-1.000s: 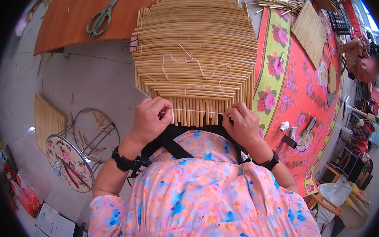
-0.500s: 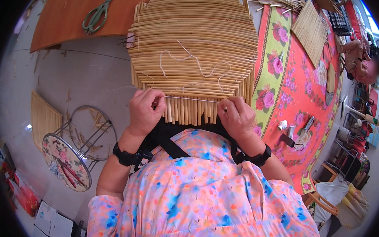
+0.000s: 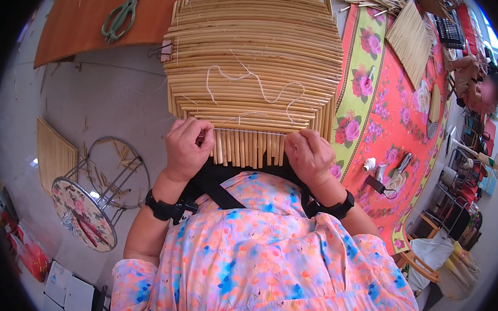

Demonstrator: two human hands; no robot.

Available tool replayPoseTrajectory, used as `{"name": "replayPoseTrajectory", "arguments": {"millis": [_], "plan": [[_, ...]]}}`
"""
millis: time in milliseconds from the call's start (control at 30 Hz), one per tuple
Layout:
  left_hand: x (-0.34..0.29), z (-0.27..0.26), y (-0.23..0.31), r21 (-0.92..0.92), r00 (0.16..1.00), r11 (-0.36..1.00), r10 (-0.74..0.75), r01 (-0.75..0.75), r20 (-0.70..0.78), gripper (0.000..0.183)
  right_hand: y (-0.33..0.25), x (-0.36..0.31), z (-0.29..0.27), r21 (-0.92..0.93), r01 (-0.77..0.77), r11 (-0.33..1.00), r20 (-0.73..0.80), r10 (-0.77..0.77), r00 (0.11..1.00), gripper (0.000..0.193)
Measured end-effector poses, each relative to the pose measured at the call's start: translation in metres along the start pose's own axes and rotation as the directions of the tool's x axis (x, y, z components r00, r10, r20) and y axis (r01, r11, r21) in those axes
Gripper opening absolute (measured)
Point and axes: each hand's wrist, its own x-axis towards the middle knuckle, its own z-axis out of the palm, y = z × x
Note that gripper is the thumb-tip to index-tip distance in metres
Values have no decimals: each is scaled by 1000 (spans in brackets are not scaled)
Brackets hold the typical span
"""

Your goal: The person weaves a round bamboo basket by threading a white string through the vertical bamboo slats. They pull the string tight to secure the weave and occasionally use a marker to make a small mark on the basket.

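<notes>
A panel of straw-coloured stalks [image 3: 255, 47], laid side by side, stretches away in front of me. At its near edge a row of short stalks [image 3: 246, 148] points toward my body. A thin white thread [image 3: 250, 131] runs taut across their tops. My left hand [image 3: 190, 145] pinches its left end, and my right hand [image 3: 310, 155] pinches the right end at the panel's other corner. A loose, wavy length of white string [image 3: 256, 79] lies on the panel. At the panel's left edge sits a binder clip [image 3: 160, 51].
Green-handled scissors [image 3: 119, 21] lie on a brown board [image 3: 92, 9] at far left. A round floral stool [image 3: 83, 214] lies tipped on the floor. On the right, a red floral cloth [image 3: 389, 107] carries another stalk panel [image 3: 411, 43] and a thread spool [image 3: 369, 163]. Farther right is a person [image 3: 481, 93].
The whole view has shifted slightly. Both hands keep their pinch at the two ends of the taut thread, with hardly any movement against the panel.
</notes>
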Motion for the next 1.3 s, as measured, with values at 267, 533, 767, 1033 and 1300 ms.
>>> {"name": "replayPoseTrajectory", "arguments": {"millis": [267, 533, 767, 1033, 1300], "plan": [[0, 1, -1, -10, 1000, 1000, -10, 10, -5, 16, 0, -1, 0, 19, -5, 1000, 30, 5, 1000, 15], [-2, -1, 0, -5, 1000, 1000, -11, 11, -6, 17, 1, 0, 3, 40, 17, 999, -3, -17, 1000, 15], [7, -29, 13, 51, 963, 984, 156, -171, 218, 16, -3, -8, -20, 188, 47, 981, 143, -74, 987, 17], [18, -50, 40, 136, 809, 961, 121, -241, 575, 10, -9, -31, -36, 202, -69, 977, 393, -16, 919, 10], [58, -12, 85, -14, 737, 883, 400, -470, 545, 9, -8, -36, -29, 172, -102, 980, 364, 33, 931, 6]]}}
